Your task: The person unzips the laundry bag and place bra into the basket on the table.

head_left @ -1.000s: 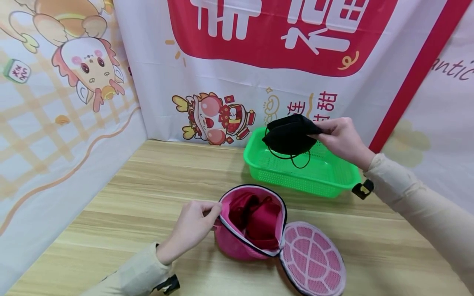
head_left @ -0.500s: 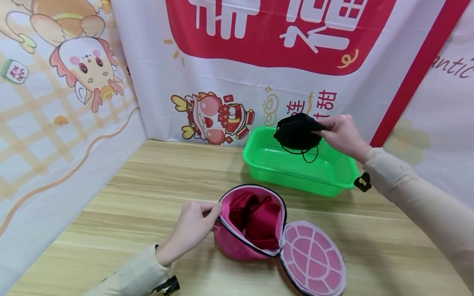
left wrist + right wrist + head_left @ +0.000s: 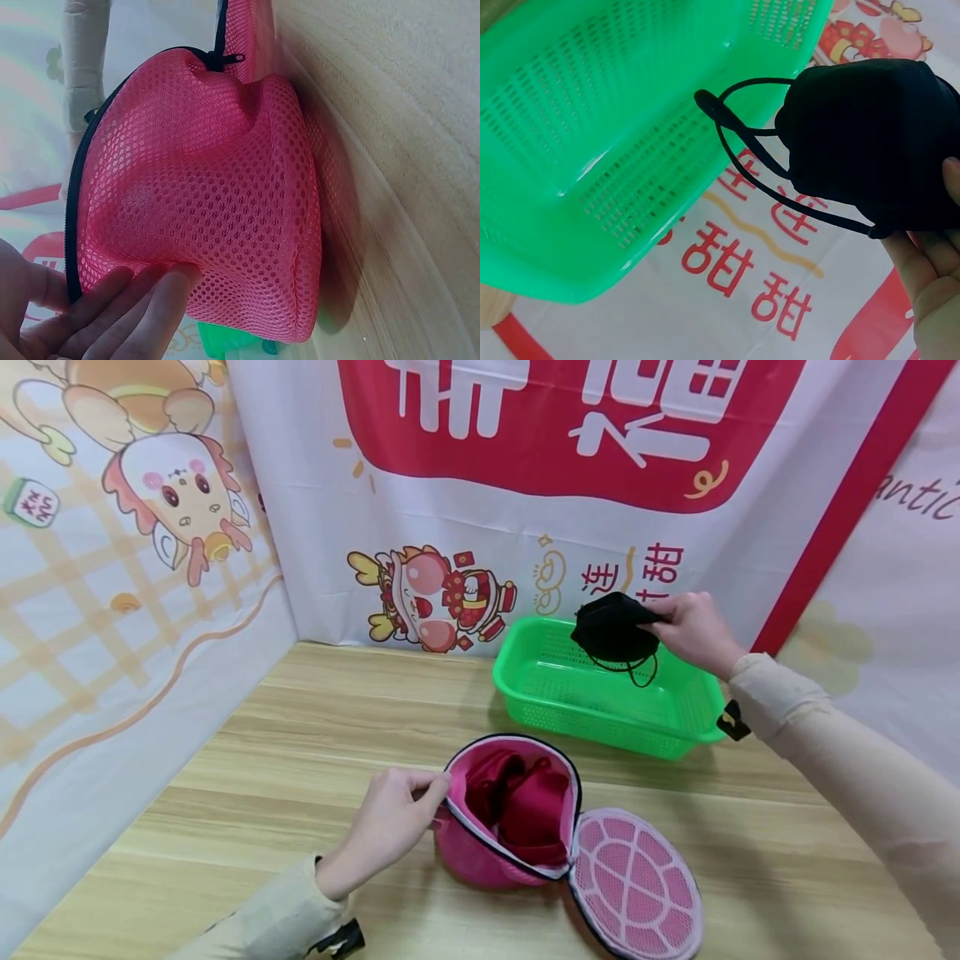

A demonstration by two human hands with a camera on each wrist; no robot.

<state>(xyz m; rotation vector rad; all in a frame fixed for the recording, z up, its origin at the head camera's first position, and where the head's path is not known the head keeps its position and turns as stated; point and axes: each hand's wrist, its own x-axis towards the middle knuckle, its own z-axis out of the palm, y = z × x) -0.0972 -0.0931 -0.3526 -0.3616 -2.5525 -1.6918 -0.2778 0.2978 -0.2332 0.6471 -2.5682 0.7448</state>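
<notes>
In the head view my right hand (image 3: pixel 696 631) pinches one end of a black cloth face mask (image 3: pixel 617 628). Its thin loops (image 3: pixel 769 191) dangle in the right wrist view. The mask hangs above a green plastic basket (image 3: pixel 607 737). My left hand (image 3: pixel 390 818) grips the rim of a pink mesh laundry bag (image 3: pixel 480 858), thumb and fingers on either side of the fabric. The bag stands unzipped, its round lid (image 3: pixel 633 885) folded out flat to the right. Dark red shiny fabric (image 3: pixel 532 806) lies inside; its full shape is hidden.
The wood-grain table (image 3: pixel 300 735) carries the bag at the front and the basket behind it. A printed cloth backdrop (image 3: pixel 322 543) rises directly behind the basket, and another printed cloth (image 3: pixel 97 677) walls the left side.
The right hand has carried the black face mask slightly to the right above the basket. My left hand stays at the bag's rim, and the bag has hardly moved.
</notes>
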